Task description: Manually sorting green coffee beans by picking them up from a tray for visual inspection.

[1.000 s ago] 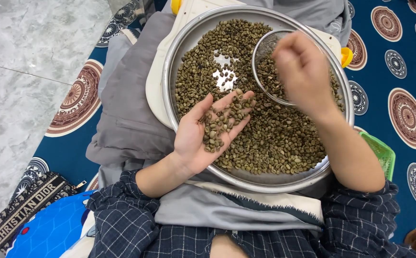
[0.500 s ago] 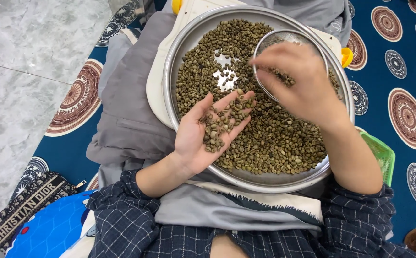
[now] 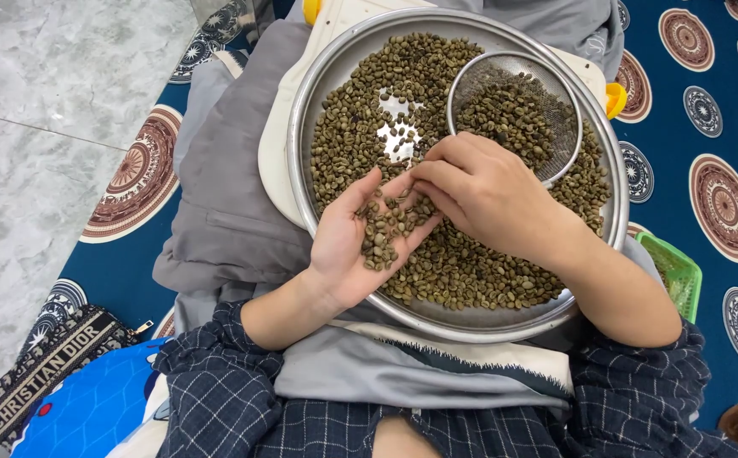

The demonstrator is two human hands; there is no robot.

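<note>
At the far left of our view lies pale marbled floor (image 3: pixel 38 127), and a blue mat with round brown medallions (image 3: pixel 131 174) spreads over it, with a patterned pouch (image 3: pixel 47 360) and a bright blue cushion (image 3: pixel 93 407) near our left elbow. Grey cloth (image 3: pixel 225 203) covers our lap, and on it sits a cream tray (image 3: pixel 274 161) carrying a wide steel pan (image 3: pixel 301 110) full of green coffee beans (image 3: pixel 479 263).

Our left hand (image 3: pixel 360 242) lies open, palm up, over the pan's near edge, cupping a small heap of beans (image 3: pixel 386 225). Our right hand (image 3: pixel 479 191) has come down from the small wire sieve (image 3: pixel 556 80), where it hovered a second ago, and its bent fingertips (image 3: pixel 424 182) now press into the heap in the left palm, pinching at the beans; whether one is already caught between them we cannot tell. The sieve, resting in the pan's far right, is uncovered again and shows its own load of beans. That suggests one pick has been dropped there and another has begun.

Farther right, a green mesh basket (image 3: pixel 679 271) sits just beside the pan on the mat.
</note>
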